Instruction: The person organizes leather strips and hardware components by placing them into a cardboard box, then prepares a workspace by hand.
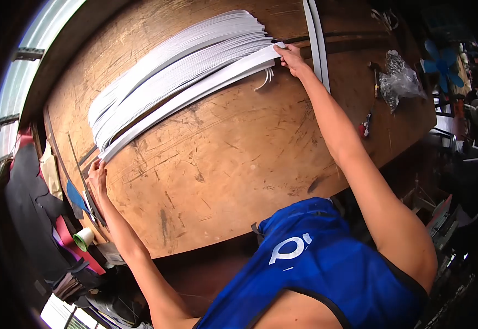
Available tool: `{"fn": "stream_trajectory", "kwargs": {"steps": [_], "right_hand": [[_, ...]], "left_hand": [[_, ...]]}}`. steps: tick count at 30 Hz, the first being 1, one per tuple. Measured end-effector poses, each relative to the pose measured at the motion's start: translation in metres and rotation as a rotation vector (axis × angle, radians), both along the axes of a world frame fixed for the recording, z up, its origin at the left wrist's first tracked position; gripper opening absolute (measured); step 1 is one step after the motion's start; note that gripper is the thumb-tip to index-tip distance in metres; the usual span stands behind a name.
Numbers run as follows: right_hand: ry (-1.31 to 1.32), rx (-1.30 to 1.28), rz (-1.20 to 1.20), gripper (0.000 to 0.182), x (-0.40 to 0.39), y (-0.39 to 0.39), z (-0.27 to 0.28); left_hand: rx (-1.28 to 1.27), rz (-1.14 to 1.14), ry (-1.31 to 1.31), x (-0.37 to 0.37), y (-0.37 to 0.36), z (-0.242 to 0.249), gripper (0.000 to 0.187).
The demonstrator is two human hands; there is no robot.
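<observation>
A long white strip (233,67) stretches between my two hands along the near side of a thick pile of similar white strips (178,52). My right hand (292,58) is closed on its far right end, thumb and fingers pinching it. At the lower left end, my left hand (97,178) has its fingertips pressed together on the strip's tip. Beneath the held strip lie further strips, and a few thin curled ends (266,81) stick out near my right hand. All of this rests on a worn wooden table (211,164).
Two long pale bars (318,49) lie right of my right hand. Farther right are a hammer (376,79), a crumpled clear plastic bag (400,82) and a red-handled tool (365,127). A blue fan (443,66) stands beyond the edge. Dark sheets and a green-rimmed cup (83,238) are at left.
</observation>
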State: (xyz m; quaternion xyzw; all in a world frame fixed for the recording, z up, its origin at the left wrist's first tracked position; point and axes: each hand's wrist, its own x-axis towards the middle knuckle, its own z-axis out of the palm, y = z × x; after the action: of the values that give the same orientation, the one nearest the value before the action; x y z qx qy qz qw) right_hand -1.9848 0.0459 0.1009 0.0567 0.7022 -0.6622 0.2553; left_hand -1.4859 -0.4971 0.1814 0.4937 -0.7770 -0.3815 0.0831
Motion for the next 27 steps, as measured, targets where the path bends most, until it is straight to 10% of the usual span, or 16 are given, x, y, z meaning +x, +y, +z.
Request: {"fn": "stream_trajectory", "kwargs": {"steps": [16,22,27], "right_hand": [[0.547,0.699,-0.190,0.028,0.040,0.172,-0.006],[0.284,0.861,-0.063,0.053,0.104,0.175,0.007],[0.355,0.765,-0.163,0.034,0.103,0.186,-0.024]], "left_hand": [[-0.349,0.210,0.030,0.007,-0.014,-0.066,0.035],[-0.411,0.404,0.386,-0.029,0.137,-0.038,0.022],[-0.132,0.277,0.415,-0.044,0.306,-0.052,0.019]]}}
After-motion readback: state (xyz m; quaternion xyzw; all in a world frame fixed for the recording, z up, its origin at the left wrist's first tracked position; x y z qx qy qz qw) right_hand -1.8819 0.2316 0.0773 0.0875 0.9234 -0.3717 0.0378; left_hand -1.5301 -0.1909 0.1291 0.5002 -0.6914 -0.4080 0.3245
